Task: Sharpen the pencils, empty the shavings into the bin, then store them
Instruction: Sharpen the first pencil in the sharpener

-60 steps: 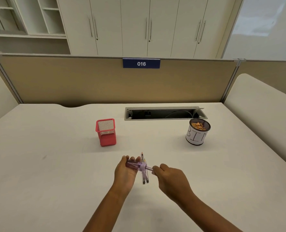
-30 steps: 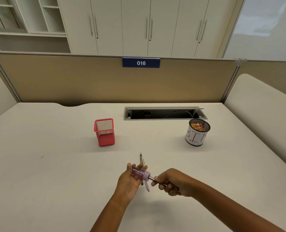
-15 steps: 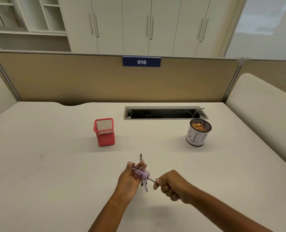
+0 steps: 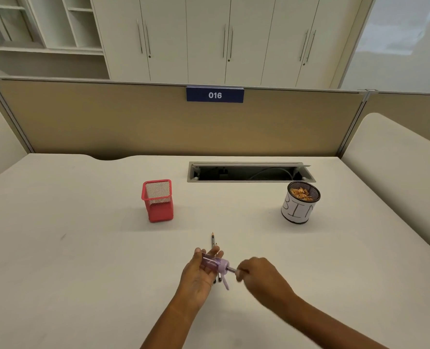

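My left hand (image 4: 198,272) curls its fingers round the purple sharpener (image 4: 214,263), held just above the desk (image 4: 83,248). My right hand (image 4: 262,276), slightly blurred, pinches the short visible stretch of a pencil (image 4: 232,270) whose point sits in the sharpener's mouth. Two more pencils (image 4: 212,241) lie on the desk under my left hand, points away from me. The red mesh holder (image 4: 158,201) stands farther back on the left. The bin (image 4: 299,207), shavings inside, stands farther back on the right.
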Demonstrator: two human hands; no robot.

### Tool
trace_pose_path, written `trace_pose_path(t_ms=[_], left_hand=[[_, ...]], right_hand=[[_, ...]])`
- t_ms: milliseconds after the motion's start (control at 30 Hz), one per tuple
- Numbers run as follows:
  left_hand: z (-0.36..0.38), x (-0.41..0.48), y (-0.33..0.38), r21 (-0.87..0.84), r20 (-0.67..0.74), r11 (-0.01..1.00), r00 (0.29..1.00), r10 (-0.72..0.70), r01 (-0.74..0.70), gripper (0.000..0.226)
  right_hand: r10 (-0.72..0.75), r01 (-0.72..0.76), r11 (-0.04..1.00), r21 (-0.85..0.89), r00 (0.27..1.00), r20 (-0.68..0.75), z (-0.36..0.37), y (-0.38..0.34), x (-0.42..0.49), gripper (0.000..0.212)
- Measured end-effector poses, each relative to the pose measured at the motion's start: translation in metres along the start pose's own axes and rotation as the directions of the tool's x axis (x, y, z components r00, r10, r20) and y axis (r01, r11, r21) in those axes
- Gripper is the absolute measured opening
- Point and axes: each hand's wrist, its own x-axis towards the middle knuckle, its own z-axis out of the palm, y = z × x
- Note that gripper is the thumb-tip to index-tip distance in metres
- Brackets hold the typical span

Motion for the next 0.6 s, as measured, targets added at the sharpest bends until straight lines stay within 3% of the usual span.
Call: trace_pose_path(t_ms=[33,67,100,133,167,200,267,300,333,367,400,433,500,533,567,600], left_hand=[[-0.002,0.000,-0.002,0.016,0.005,1.000,1.000,-0.013,0.013,0.030],[-0.004,0.000,-0.003,0.027,0.010,0.999,1.000,-0.025,0.025,0.030],[-0.005,-0.001,-0.005,0.030,0.016,0.999,0.999,-0.034,0.034,0.030],[-0.007,-0.001,-0.005,0.024,0.017,0.999,0.999,-0.040,0.039,0.030],[-0.007,-0.001,-0.006,0.010,0.015,0.999,0.999,-0.041,0.041,0.030],[-0.008,0.000,-0.006,-0.008,0.008,0.999,0.999,-0.041,0.041,0.029],[-0.007,0.002,-0.007,-0.045,-0.011,0.998,0.999,-0.041,0.041,0.030],[-0.007,0.002,-0.007,-0.059,-0.022,0.997,0.999,-0.045,0.043,0.031],[-0.007,0.003,-0.008,-0.068,-0.033,0.997,0.998,-0.048,0.045,0.032],[-0.007,0.003,-0.009,-0.071,-0.044,0.996,0.998,-0.048,0.045,0.033],[-0.007,0.004,-0.009,-0.071,-0.056,0.997,0.997,-0.047,0.043,0.033],[-0.006,0.004,-0.010,-0.073,-0.066,0.996,0.997,-0.047,0.042,0.032],[-0.005,0.004,-0.010,-0.074,-0.072,0.996,0.996,-0.048,0.042,0.031],[-0.006,0.003,-0.010,-0.065,-0.065,0.997,0.997,-0.043,0.039,0.030],[-0.005,0.002,-0.010,-0.058,-0.051,0.998,0.998,-0.038,0.035,0.030],[-0.005,0.001,-0.010,-0.048,-0.036,0.998,0.999,-0.033,0.031,0.031]], right_hand=[[0.169,-0.235,0.904,0.357,0.964,0.207,-0.005,0.004,0.005,0.027],[0.237,-0.453,0.695,0.558,0.877,0.418,-0.009,0.009,0.009,0.032],[0.243,-0.559,0.529,0.638,0.820,0.518,-0.010,0.014,0.012,0.034],[0.222,-0.590,0.453,0.669,0.801,0.556,-0.011,0.016,0.011,0.035],[0.214,-0.582,0.482,0.655,0.803,0.556,-0.013,0.017,0.011,0.034],[0.206,-0.487,0.635,0.600,0.855,0.477,-0.011,0.016,0.011,0.029],[0.126,-0.165,0.957,0.239,0.977,0.170,-0.007,0.010,0.007,0.021],[0.001,-0.001,1.000,-0.010,1.000,0.005,-0.004,0.009,0.006,0.024],[-0.162,0.119,0.944,-0.307,0.980,-0.118,-0.001,0.011,0.006,0.026],[-0.313,0.167,0.803,-0.572,0.935,-0.167,0.001,0.012,0.006,0.027],[-0.422,0.178,0.677,-0.714,0.889,-0.179,0.002,0.013,0.003,0.030],[-0.468,0.169,0.626,-0.761,0.862,-0.194,0.002,0.011,-0.001,0.033],[-0.455,0.187,0.605,-0.774,0.879,-0.143,0.005,0.010,-0.002,0.030],[-0.398,0.220,0.666,-0.713,0.913,-0.090,0.005,0.008,-0.003,0.020],[-0.285,0.205,0.820,-0.535,0.956,-0.069,0.004,0.004,-0.003,0.014],[-0.091,0.082,0.967,-0.243,0.995,-0.026,0.000,0.004,0.000,0.018]])
